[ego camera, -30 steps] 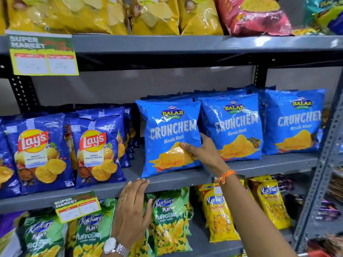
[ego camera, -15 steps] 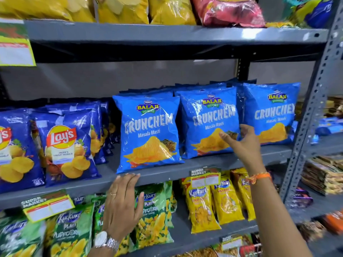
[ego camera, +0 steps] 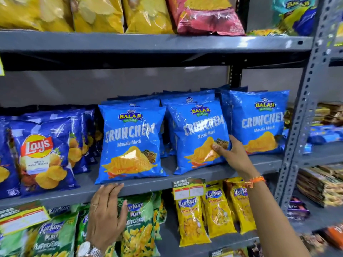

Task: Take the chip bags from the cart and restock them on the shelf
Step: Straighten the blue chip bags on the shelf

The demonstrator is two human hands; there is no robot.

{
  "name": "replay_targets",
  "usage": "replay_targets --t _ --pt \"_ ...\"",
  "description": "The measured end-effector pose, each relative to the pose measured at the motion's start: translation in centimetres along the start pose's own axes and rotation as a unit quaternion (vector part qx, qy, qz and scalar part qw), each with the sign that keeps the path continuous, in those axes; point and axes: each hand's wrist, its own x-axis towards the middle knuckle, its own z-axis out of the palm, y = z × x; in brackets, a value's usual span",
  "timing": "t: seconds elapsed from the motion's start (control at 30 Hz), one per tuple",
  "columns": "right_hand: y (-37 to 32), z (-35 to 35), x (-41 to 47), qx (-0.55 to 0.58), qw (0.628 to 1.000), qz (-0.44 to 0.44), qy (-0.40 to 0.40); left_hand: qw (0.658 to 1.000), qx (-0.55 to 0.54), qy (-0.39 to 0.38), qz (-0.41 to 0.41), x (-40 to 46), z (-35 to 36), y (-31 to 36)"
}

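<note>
Your right hand (ego camera: 233, 156) grips the lower right corner of the middle Crunchem bag (ego camera: 198, 138): the thumb presses on the printed chips at the front and the fingers curl round the bag's right edge. An orange thread (ego camera: 255, 181) circles that wrist. The bag stands upright on the middle shelf (ego camera: 148, 184), leaning a little to the left.

Your left hand (ego camera: 106, 214) lies flat and open, holding nothing. Its fingertips rest on the front lip of the same shelf, just below the left Crunchem bag (ego camera: 130, 145), and the palm covers the green Kurkure bags (ego camera: 141, 225) on the shelf below. A ring sits on one finger and a silver watch (ego camera: 89, 249) on the wrist.

The left Crunchem bag stands upright close beside the held one, with more blue bags stacked behind both. A third Crunchem bag (ego camera: 259, 123) stands to the right, just past your right hand, next to the grey upright (ego camera: 304, 115).

Further left on the middle shelf sit dark blue Lay's bags (ego camera: 44, 156). Yellow Kurkure bags (ego camera: 207, 214) hang under the shelf to the right, below a price tag (ego camera: 188, 189). The top shelf (ego camera: 148, 43) carries yellow bags (ego camera: 92, 13) and a red bag (ego camera: 207, 15). No cart is in view.
</note>
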Motion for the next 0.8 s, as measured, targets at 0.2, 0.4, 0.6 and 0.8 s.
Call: replay_targets --t 0.2,0.4,0.6,0.8 --pt "0.0 0.7 -0.4 -0.018 0.999 -0.027 0.035 1.000 0.025 0.006 -0.008 0.0 0.3 0.3" --pt "-0.2 1.6 -0.9 -0.041 0.997 -0.016 0.063 1.000 0.027 0.016 0.000 0.4 -0.2 0.9" --pt "-5.3 3.9 -4.1 -0.093 0.960 -0.096 0.245 1.000 0.003 -0.013 -0.017 0.1 -0.7 0.8" --pt "-13.9 14.2 -5.2 0.013 0.997 0.007 -0.070 0.997 -0.042 -0.057 0.000 0.2 -1.9 0.0"
